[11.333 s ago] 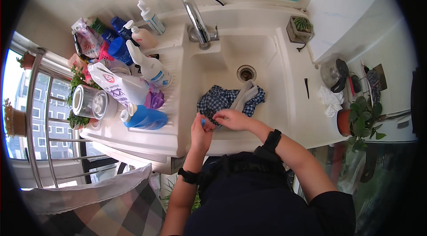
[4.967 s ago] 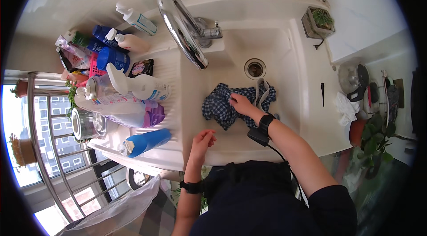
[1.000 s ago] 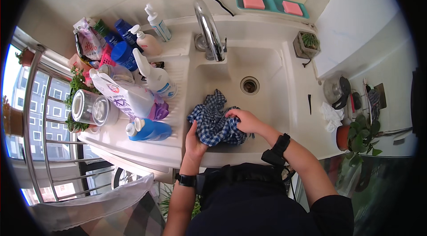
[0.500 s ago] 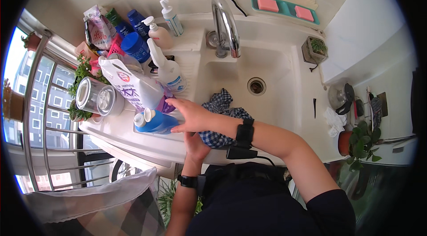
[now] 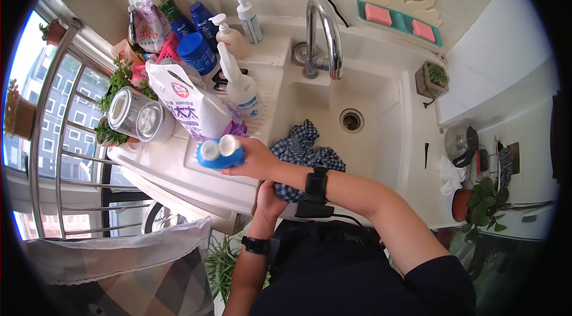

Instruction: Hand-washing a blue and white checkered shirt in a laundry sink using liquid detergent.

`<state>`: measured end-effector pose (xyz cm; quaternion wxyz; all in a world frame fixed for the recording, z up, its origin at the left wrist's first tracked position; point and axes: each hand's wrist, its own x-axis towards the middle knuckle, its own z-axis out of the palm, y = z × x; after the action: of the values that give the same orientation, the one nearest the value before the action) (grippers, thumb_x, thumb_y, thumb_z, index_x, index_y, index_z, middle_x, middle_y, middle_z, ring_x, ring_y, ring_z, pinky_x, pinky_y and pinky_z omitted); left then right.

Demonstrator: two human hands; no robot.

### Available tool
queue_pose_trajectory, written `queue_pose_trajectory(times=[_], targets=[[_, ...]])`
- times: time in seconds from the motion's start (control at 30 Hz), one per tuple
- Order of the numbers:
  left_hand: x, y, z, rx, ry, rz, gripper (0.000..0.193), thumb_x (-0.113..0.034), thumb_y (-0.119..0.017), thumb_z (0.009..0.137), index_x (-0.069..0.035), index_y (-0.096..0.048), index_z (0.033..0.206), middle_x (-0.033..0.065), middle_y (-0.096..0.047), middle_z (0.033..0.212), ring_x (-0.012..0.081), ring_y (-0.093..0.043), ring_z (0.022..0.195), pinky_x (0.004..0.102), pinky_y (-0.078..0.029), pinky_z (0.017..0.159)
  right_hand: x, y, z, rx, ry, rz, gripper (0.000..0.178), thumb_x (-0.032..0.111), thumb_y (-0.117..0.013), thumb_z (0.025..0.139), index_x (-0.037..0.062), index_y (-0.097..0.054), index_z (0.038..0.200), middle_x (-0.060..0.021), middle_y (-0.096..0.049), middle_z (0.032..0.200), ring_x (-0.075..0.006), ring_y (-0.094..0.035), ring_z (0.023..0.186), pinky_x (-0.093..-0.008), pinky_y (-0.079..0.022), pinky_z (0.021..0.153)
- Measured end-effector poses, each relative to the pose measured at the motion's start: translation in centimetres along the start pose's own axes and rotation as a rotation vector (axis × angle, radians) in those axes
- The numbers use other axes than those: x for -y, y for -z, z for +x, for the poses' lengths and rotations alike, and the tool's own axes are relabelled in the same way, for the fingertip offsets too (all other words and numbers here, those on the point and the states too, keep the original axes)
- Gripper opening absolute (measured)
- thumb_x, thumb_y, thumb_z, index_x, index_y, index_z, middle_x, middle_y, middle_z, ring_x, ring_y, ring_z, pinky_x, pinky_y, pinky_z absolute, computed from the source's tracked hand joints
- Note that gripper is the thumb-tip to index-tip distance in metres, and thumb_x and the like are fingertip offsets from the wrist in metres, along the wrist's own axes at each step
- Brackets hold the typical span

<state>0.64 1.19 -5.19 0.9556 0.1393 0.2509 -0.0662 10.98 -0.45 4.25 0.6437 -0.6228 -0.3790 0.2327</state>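
Note:
My right hand reaches across to the left and is closed round a blue plastic bottle with white caps on top. The bottle stands upright, seen from above, near the ledge's front edge. Just behind it is a white and purple detergent bag. A white spray bottle stands beside the bag. My left hand is low at the sink's front rim, against a blue checkered cloth bunched over the basin's left side. My right forearm partly covers that cloth, and the left fingers are mostly hidden.
A chrome faucet arches over the white sink. Several bottles, a blue jar and clear canisters crowd the left ledge. Pink soaps lie in a green holder on the wall. A potted cactus sits on the right rim.
My right hand has gone from open beside the blue bottle to closed round it. The bottle, tilted before, is now more upright. The view has shifted slightly. My left hand stays by the cloth.

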Motion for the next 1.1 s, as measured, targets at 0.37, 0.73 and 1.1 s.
queue_pose_trajectory(times=[0.37, 0.73, 1.1], targets=[[1.0, -3.2, -0.5, 0.127, 0.085, -0.159, 0.051, -0.042, -0.035, 0.089, -0.004, -0.040, 0.123, 0.0134, -0.046, 0.122, 0.0281, -0.045, 0.112, 0.0429, -0.032, 0.097, 1.9, 14.0, -10.6, 0.017, -0.493, 0.190, 0.057, 0.035, -0.070, 0.069, 0.0006, -0.050, 0.110, -0.0087, -0.057, 0.099, -0.0156, -0.055, 0.091, -0.0287, -0.044, 0.081], [1.6, -3.9, -0.1, 0.153, 0.052, -0.114, 0.048, -0.040, -0.031, 0.090, -0.005, -0.040, 0.123, 0.0122, -0.046, 0.122, 0.0270, -0.045, 0.112, 0.0413, -0.033, 0.096, -1.7, 14.4, -16.9, 0.223, -0.883, 0.021, 0.060, 0.039, -0.073, 0.065, -0.0019, -0.054, 0.104, -0.0115, -0.060, 0.093, -0.0166, -0.059, 0.080, -0.0285, -0.048, 0.072], [1.8, -4.1, -0.2, 0.160, 0.059, -0.130, 0.050, -0.040, -0.030, 0.091, -0.004, -0.039, 0.124, 0.0133, -0.045, 0.123, 0.0278, -0.044, 0.113, 0.0415, -0.033, 0.097, -0.5, 15.3, -16.1, 0.256, -0.910, -0.034, 0.052, 0.034, -0.074, 0.064, -0.0002, -0.059, 0.100, -0.0101, -0.062, 0.089, -0.0152, -0.060, 0.077, -0.0281, -0.048, 0.071]])
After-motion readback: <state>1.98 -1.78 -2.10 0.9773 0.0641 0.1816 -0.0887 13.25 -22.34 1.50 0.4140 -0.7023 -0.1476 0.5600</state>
